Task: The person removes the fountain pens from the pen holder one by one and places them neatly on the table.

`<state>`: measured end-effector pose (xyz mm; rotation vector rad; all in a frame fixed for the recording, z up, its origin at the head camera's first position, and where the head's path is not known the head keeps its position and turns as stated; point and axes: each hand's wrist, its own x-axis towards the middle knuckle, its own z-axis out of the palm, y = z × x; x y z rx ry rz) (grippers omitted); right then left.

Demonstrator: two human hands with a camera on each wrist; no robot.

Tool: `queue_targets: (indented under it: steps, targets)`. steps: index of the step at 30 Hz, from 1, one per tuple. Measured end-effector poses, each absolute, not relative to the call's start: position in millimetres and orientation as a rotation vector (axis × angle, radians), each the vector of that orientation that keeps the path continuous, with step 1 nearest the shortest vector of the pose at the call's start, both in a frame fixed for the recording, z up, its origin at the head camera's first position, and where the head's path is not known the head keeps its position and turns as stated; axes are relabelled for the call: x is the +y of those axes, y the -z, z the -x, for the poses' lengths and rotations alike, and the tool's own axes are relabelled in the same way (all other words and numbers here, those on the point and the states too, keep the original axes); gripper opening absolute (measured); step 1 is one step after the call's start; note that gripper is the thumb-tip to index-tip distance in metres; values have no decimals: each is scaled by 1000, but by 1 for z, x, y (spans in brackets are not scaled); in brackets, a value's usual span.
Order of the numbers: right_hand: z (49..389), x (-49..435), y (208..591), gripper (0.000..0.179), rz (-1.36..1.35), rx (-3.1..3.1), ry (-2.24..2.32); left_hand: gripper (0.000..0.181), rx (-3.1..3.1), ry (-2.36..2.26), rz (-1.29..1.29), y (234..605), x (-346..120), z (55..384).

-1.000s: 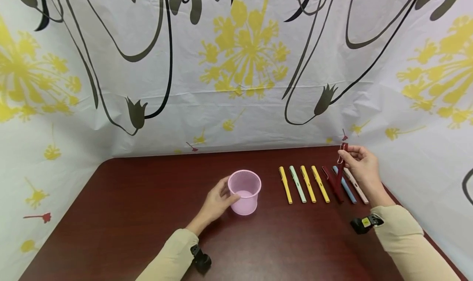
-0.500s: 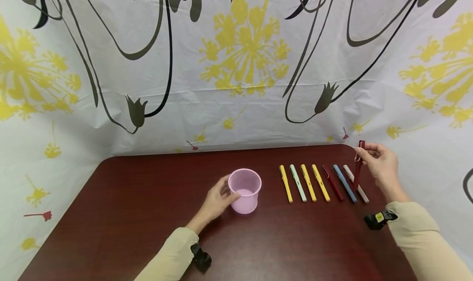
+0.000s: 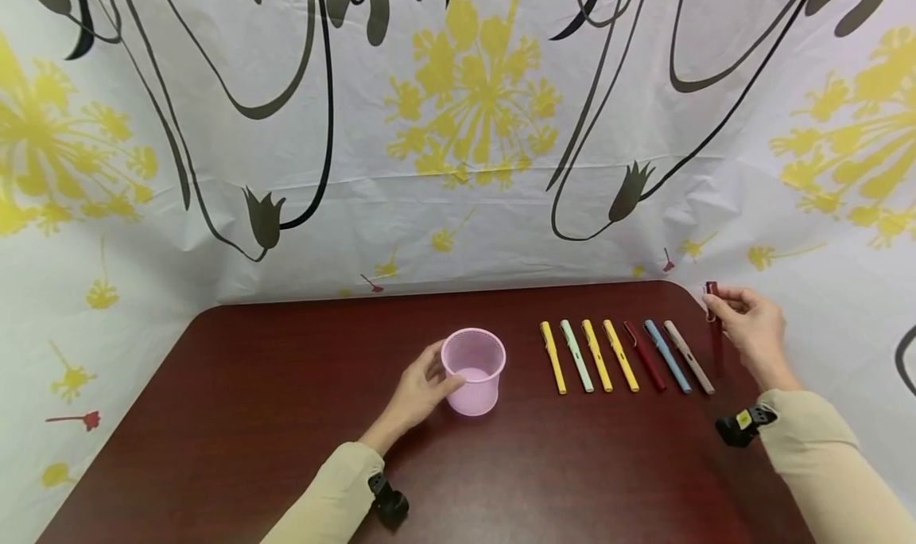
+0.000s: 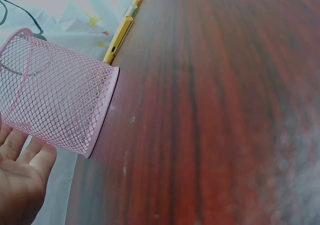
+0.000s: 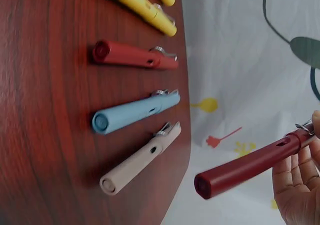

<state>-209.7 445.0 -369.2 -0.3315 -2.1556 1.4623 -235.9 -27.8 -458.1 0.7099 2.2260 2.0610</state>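
A pink mesh pen cup [image 3: 474, 397] stands upright on the table, and it holds no pens. My left hand [image 3: 418, 393] holds its left side, thumb over the front near the rim and fingers round behind. In the left wrist view the mesh wall [image 4: 55, 92] shows beside my fingers. Beyond the right end of a row of pens, my right hand [image 3: 751, 325] pinches a dark red pen [image 3: 716, 333] near its clip, cap end up. The right wrist view shows this pen [image 5: 250, 167] raised off the table. Nearest to it lies a pale pinkish pen [image 3: 689, 357].
Also in the row are a blue pen [image 3: 668, 356], another dark red pen [image 3: 645, 356], a light green pen [image 3: 576, 355] and several yellow pens [image 3: 620, 355]. The dark red-brown table [image 3: 300, 369] ends at a patterned white cloth [image 3: 429, 250] behind and at the sides.
My right hand has carried the dark red pen rightward, from over the blue and pale pens to past the row's end, and slightly lower. My left hand and the pen cup have stayed put.
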Motion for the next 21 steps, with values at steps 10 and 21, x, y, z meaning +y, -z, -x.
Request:
queue_targets:
  steps: [10, 21]
  targets:
    - [208, 463, 380, 17, 415, -2274, -1284, 59, 2251, -2048, -688, 458, -27, 236]
    - [216, 482, 406, 41, 492, -2476, -865, 59, 2263, -2031, -686, 457, -27, 235]
